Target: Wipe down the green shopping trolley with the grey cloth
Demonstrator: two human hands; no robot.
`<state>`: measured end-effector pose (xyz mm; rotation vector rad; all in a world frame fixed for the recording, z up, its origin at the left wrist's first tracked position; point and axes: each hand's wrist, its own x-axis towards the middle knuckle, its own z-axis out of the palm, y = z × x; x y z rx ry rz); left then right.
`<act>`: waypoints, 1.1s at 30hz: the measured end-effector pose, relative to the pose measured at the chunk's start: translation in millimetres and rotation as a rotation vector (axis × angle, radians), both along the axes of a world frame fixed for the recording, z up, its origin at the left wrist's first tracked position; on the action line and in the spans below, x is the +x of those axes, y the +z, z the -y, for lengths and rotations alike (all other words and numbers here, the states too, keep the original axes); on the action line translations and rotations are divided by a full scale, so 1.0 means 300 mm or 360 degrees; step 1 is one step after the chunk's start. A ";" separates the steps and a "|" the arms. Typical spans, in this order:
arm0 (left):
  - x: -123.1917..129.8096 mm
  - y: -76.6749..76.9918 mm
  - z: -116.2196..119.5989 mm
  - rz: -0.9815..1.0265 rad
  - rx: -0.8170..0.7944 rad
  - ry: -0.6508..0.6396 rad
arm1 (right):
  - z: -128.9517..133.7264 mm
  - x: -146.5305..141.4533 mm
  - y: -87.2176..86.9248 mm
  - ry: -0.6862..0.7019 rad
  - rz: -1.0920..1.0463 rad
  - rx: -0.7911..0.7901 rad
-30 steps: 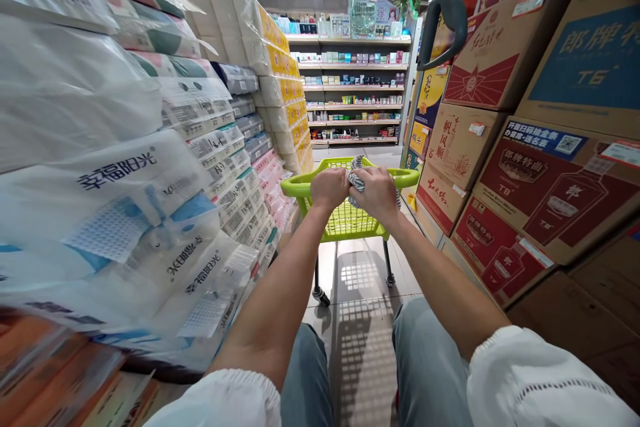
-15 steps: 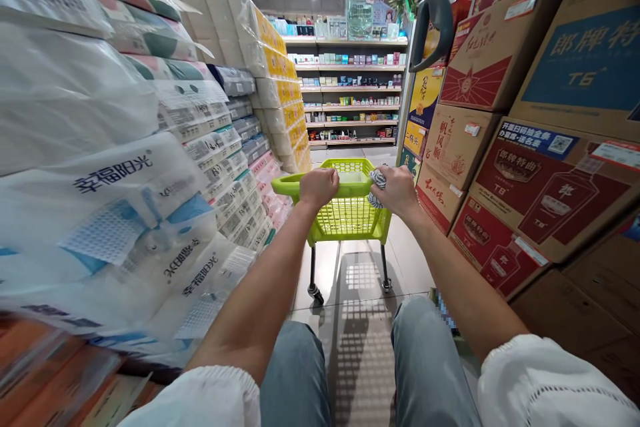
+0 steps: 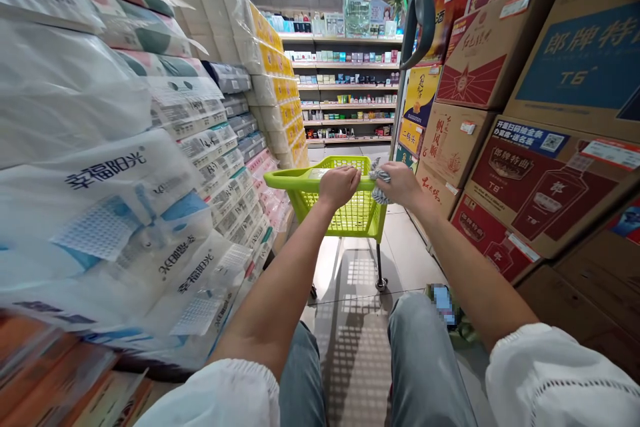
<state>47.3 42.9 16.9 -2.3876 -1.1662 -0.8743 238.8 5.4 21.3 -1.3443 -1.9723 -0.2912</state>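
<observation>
A lime-green shopping cart (image 3: 347, 217) stands in front of me on the aisle floor. My left hand (image 3: 340, 185) is closed round its handle (image 3: 295, 179), a little left of the handle's right end. At that right end my right hand (image 3: 401, 185) is closed on a grey-and-white striped cloth (image 3: 380, 187), which is bunched against the handle. The cloth's ends stick out above and below the fingers. My hands are close together, with the cloth at the right of the small gap between them.
Stacked tissue packs (image 3: 115, 200) line the left side, with yellow-and-white packs (image 3: 277, 87) farther on. Cardboard cartons (image 3: 545, 180) rise on the right, near a dark grey loop handle (image 3: 419, 28). Beyond the cart are stocked shelves (image 3: 345, 67). A green item (image 3: 463, 327) lies beside my right knee.
My left hand has moved right along the handle, closer to my right hand. The cart sits slightly farther left in view and is turned a little. The cloth has shifted shape under my right hand.
</observation>
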 end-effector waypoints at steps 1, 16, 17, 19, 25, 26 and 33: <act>-0.003 -0.002 -0.003 0.0015 0.0008 -0.0013 | -0.007 0.042 -0.001 -0.0059 -0.0064 -0.0004; -0.009 -0.027 -0.016 0.0050 0.0132 -0.0018 | 0.038 -0.169 0.005 -0.0049 0.0177 0.0085; -0.015 -0.027 -0.016 0.0064 0.0122 -0.0019 | 0.036 -0.153 0.006 -0.0043 0.0178 0.0072; -0.024 -0.027 -0.015 0.0104 0.0107 -0.0025 | 0.024 -0.100 0.007 -0.0073 0.0150 0.0039; -0.005 -0.026 -0.005 0.0145 0.0108 -0.0017 | 0.001 0.011 0.016 -0.0303 -0.0068 -0.0039; 0.000 -0.025 -0.002 0.0142 0.0100 0.0001 | 0.006 -0.002 0.017 -0.0306 -0.0063 -0.0042; -0.015 -0.022 0.007 0.0106 0.0061 0.0043 | 0.034 -0.131 0.017 0.0049 0.0062 0.0077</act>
